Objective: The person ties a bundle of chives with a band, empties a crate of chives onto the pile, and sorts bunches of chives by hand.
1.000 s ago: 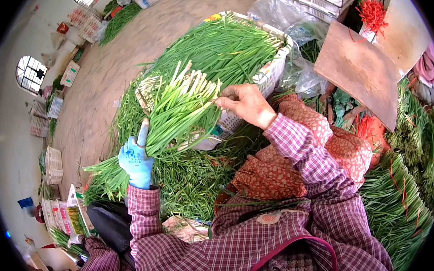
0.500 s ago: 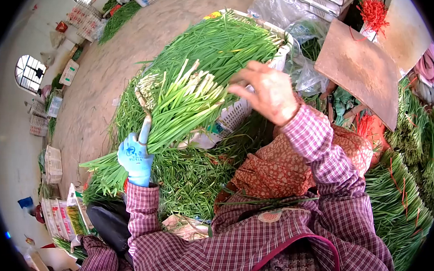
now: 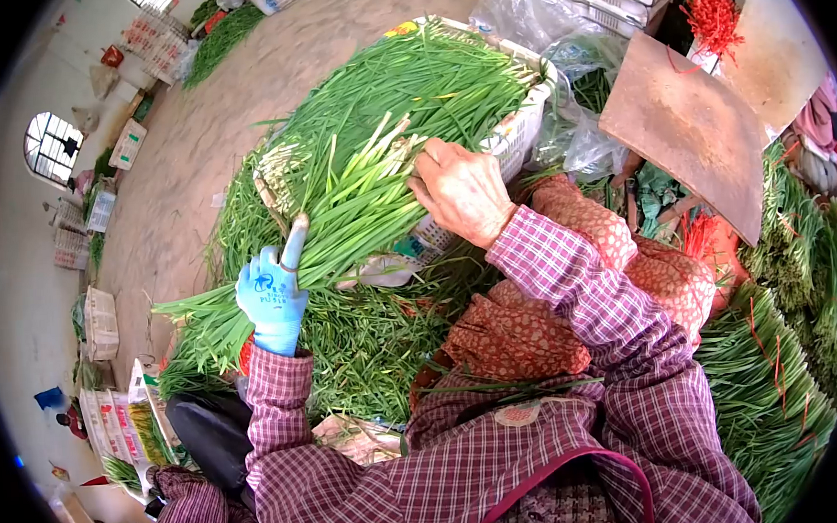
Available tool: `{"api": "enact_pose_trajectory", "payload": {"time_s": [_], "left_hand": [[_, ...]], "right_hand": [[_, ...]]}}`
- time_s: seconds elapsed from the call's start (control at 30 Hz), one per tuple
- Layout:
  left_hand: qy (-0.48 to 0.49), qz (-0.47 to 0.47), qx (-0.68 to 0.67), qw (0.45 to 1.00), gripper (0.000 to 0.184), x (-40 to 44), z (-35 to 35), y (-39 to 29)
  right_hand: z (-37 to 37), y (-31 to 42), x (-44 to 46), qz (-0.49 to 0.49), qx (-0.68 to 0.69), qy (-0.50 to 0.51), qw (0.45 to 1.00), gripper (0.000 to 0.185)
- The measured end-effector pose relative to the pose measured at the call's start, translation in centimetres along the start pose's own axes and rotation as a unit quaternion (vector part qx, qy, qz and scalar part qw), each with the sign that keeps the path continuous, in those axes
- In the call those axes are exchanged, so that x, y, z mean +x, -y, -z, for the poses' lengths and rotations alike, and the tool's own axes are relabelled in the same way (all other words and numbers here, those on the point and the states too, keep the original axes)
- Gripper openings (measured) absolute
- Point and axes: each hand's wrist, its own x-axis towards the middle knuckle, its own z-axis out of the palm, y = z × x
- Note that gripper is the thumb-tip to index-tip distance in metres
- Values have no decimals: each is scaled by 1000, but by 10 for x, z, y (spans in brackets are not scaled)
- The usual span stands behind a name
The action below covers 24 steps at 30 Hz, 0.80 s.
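Observation:
A loose bunch of garlic chives (image 3: pixel 340 228), long green leaves with pale stem ends, lies across the front of a heaped crate. My left hand (image 3: pixel 272 294), in a blue glove, is closed around the leafy lower part, with its thumb on top. My bare right hand (image 3: pixel 462 192) is at the upper right of the bunch, fingers bent and pinching at the stems near the pale ends; its fingertips are partly hidden. Behind the bunch, more chives (image 3: pixel 408 90) fill the white plastic crate (image 3: pixel 523 135).
Loose green trimmings (image 3: pixel 376 346) are piled below the bunch. To the right stand a tilted brown board (image 3: pixel 684 135), red ties (image 3: pixel 714 25) and tied bundles of chives (image 3: pixel 766 384). White crates (image 3: pixel 604 1) are stacked at the back, near clear plastic bags (image 3: pixel 575 79).
My right hand has come down and left, from open above the bunch onto its stems. My left hand has shifted slightly right, still holding the leaves.

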Motion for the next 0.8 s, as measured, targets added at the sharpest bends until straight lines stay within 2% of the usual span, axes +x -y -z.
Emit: {"api": "enact_pose_trajectory", "payload": {"time_s": [0.23,0.3,0.37,0.43,0.5,0.57,0.6,0.63,0.67,0.7,0.73,0.77,0.8], "left_hand": [[14,-10,-18,1000,97,1,-1,-5],[52,12,-27,998,97,-2,-1,-3],[80,36,-27,996,99,-13,-4,9],[69,108,-63,990,102,-30,-16,30],[38,132,-79,987,99,-41,-23,42],[-61,148,-176,971,92,-45,-27,46],[-57,168,-200,964,85,-44,-26,44],[-60,166,-200,964,85,-41,-27,40],[-87,159,-242,953,85,-38,-27,35],[-111,152,-284,940,84,-35,-26,30],[-94,166,-294,936,80,-32,-25,24],[-94,162,-296,937,80,-31,-23,22],[-64,166,-312,933,75,-31,-21,19]], "right_hand": [[-10,-16,-7,-1,-12,-14,1000,16],[-7,-33,-8,-82,-80,39,993,13],[-3,-81,-23,-89,-159,-27,983,9],[10,-126,-46,-175,-185,28,967,5],[23,-144,-63,-193,-278,128,932,8],[19,-145,-67,-295,-323,363,823,16],[13,-138,-66,-279,-331,447,783,25],[21,-109,-50,-274,-298,477,780,38],[31,-85,-39,-267,-212,436,833,44],[30,-65,-34,-226,-179,350,892,49],[28,-50,-26,-194,-103,248,943,59],[15,-47,-21,-156,4,155,975,73],[10,-36,-7,-156,101,120,975,81]]}}
